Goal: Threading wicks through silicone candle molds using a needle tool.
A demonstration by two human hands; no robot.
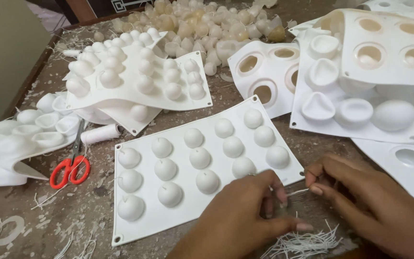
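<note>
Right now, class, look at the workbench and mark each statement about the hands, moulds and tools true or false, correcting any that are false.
1. Both hands pinch a thin white wick between them. True: the left hand and right hand hold the wick.
2. The scissors have blue handles. False: the scissors have red handles.
3. The white dome mould nearest the hands shows fifteen domes. True: the dome mould shows three rows of five.
4. A pile of cut wicks lies left of the scissors. False: the cut wicks lie below the hands.
</note>
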